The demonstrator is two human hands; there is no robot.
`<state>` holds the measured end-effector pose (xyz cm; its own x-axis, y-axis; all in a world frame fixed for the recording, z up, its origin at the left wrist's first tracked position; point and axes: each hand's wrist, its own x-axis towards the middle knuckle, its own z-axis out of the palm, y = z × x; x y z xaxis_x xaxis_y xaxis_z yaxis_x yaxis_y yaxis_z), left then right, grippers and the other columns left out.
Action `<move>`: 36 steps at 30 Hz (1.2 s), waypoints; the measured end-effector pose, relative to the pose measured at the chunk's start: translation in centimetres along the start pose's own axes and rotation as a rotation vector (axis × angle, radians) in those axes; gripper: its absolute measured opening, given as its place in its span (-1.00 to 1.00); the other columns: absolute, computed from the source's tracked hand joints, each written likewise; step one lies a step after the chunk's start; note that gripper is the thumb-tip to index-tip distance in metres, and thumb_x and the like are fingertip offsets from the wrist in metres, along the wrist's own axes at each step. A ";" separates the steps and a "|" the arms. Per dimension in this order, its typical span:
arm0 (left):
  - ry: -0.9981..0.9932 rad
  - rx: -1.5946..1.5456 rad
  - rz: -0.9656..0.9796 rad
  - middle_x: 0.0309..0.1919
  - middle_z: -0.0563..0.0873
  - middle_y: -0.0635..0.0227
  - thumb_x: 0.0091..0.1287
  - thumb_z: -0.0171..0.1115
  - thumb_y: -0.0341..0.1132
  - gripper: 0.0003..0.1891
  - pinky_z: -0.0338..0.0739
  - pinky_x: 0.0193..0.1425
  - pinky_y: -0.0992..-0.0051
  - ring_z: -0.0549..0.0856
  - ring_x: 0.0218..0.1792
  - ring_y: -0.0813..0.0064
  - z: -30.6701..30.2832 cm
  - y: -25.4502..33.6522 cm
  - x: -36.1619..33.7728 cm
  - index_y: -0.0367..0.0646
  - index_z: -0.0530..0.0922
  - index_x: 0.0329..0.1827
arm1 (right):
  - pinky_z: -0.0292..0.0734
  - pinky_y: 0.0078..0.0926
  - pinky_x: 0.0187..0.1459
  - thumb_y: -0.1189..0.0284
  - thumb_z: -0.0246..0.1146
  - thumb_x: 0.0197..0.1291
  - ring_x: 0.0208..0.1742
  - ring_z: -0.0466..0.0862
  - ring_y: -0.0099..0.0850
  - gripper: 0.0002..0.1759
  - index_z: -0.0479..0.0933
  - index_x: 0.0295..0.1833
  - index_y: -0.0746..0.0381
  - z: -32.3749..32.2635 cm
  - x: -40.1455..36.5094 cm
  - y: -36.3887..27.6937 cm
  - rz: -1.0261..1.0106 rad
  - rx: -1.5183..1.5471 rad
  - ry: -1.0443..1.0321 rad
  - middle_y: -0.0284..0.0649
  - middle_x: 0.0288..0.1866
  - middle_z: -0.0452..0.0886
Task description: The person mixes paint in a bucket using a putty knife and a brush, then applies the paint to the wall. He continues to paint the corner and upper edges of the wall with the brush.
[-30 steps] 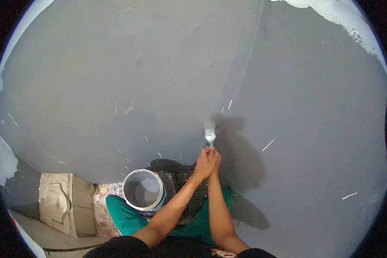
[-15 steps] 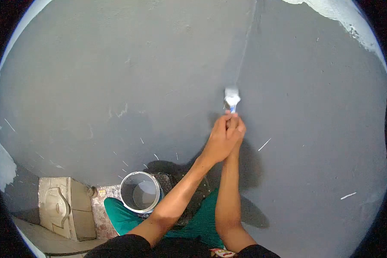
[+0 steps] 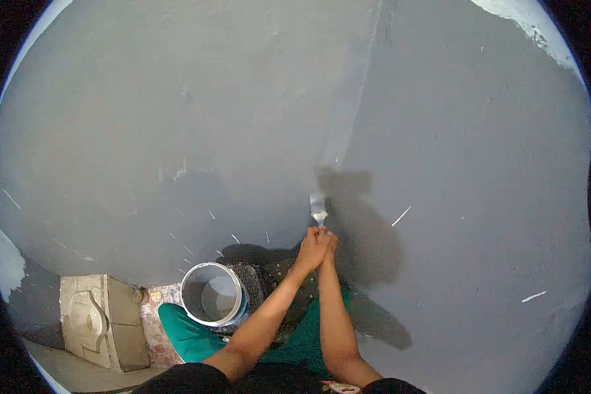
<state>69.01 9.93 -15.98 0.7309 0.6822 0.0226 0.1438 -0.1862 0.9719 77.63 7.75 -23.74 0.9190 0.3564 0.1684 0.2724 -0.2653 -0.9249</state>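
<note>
My left hand [image 3: 312, 249] and my right hand [image 3: 331, 248] are pressed together around the handle of a paintbrush [image 3: 318, 208], fingers closed. The brush points up and away from me, with its bristles at the grey wall [image 3: 243, 118]. A pale wet-looking strip [image 3: 349, 118] runs up the wall above it. Below left of my hands stands a round bucket [image 3: 241, 308] with grey paint [image 3: 218, 297] inside.
A beige box-like object [image 3: 128, 328] with a moulded handle is at the lower left, beside patterned floor [image 3: 157, 328]. My green-trousered knee [image 3: 184, 331] is near the bucket. White streaks mark the wall, and a white patch [image 3: 6, 256] shows at far left.
Both hands and the brush have moved down and left, nearer to my body. A pale strip now shows on the wall above the brush. The bucket stays in place.
</note>
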 end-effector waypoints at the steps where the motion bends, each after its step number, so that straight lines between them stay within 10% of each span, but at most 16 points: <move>1: -0.024 -0.017 -0.063 0.12 0.66 -0.12 0.46 0.17 0.06 -0.40 0.47 0.32 0.19 0.65 0.20 0.01 0.0 -0.5 0.0 -0.37 0.46 0.22 | 0.47 -0.30 -0.37 0.20 0.07 0.42 -0.44 0.55 -0.39 -0.62 0.63 -0.32 0.21 0.2 -0.6 0.7 0.116 0.202 -0.026 -0.31 -0.46 0.62; 5: -0.010 -0.034 -0.085 0.12 0.67 -0.12 0.46 0.14 0.07 -0.41 0.46 0.32 0.22 0.65 0.20 0.03 -0.7 1.1 1.2 -0.35 0.47 0.24 | 0.44 -0.29 -0.41 0.28 0.10 0.35 -0.45 0.53 -0.44 -0.68 0.59 -0.44 0.12 0.6 0.6 -0.9 0.289 0.700 -0.017 -0.38 -0.47 0.61; 10: -0.056 -0.133 0.099 0.17 0.60 -0.26 0.49 0.15 0.08 -0.36 0.44 0.34 0.19 0.60 0.26 -0.11 -4.1 13.7 1.1 -0.40 0.40 0.29 | 0.41 -0.38 -0.43 0.28 0.13 0.39 -0.48 0.50 -0.47 -0.63 0.56 -0.44 0.26 -5.3 3.5 -16.6 0.004 0.044 -0.033 -0.35 -0.53 0.57; 15: 0.032 -0.091 0.480 0.18 0.58 -0.16 0.50 0.19 0.01 -0.40 0.46 0.32 0.20 0.61 0.22 0.00 -3.2 18.9 0.4 -0.37 0.37 0.32 | 0.48 -0.40 -0.37 0.17 0.06 0.51 -0.41 0.56 -0.46 -0.53 0.68 -0.16 0.35 -10.0 4.0 -22.7 -0.236 0.444 0.010 -0.30 -0.43 0.62; 22: 0.087 0.028 0.456 0.22 0.53 -0.24 0.48 0.19 -0.04 -0.42 0.44 0.32 0.10 0.59 0.19 -0.16 -0.4 9.8 1.9 -0.39 0.35 0.28 | 0.57 -0.27 -0.29 0.06 0.05 0.49 -0.38 0.69 -0.26 -0.49 0.68 -0.18 0.29 -5.8 5.2 -10.5 -0.222 0.046 0.040 -0.06 -0.32 0.74; 26: -0.076 -0.064 0.127 0.18 0.61 -0.11 0.47 0.19 0.08 -0.35 0.43 0.36 0.20 0.62 0.24 0.04 -0.2 3.0 1.7 -0.32 0.38 0.34 | 0.57 -0.20 -0.30 0.09 0.06 0.43 -0.41 0.68 -0.19 -0.52 0.67 -0.27 0.26 -0.9 3.1 -0.5 -0.273 -0.175 0.031 -0.03 -0.32 0.74; 32: -0.070 -0.021 -0.015 0.10 0.66 -0.12 0.49 0.11 0.15 -0.35 0.46 0.33 0.21 0.64 0.20 0.02 -1.0 4.4 1.2 -0.31 0.42 0.29 | 0.51 -0.22 -0.38 0.16 0.08 0.39 -0.48 0.62 -0.22 -0.57 0.68 -0.28 0.27 2.4 5.7 6.6 0.202 0.951 -0.157 -0.08 -0.34 0.74; 36: -0.049 -0.123 0.242 0.15 0.62 -0.20 0.50 0.16 0.02 -0.40 0.47 0.32 0.16 0.63 0.22 -0.05 -2.6 11.8 1.6 -0.41 0.40 0.27 | 0.48 -0.28 -0.38 0.21 0.08 0.41 -0.40 0.62 -0.35 -0.58 0.66 -0.30 0.32 -3.5 6.5 -7.9 -0.134 0.237 -0.051 -0.25 -0.40 0.67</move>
<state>70.11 10.68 -3.86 0.7656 0.5930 0.2495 -0.1191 -0.2506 0.9607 82.45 9.06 -14.11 0.8619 0.4209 0.2829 0.3110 0.0019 -0.9504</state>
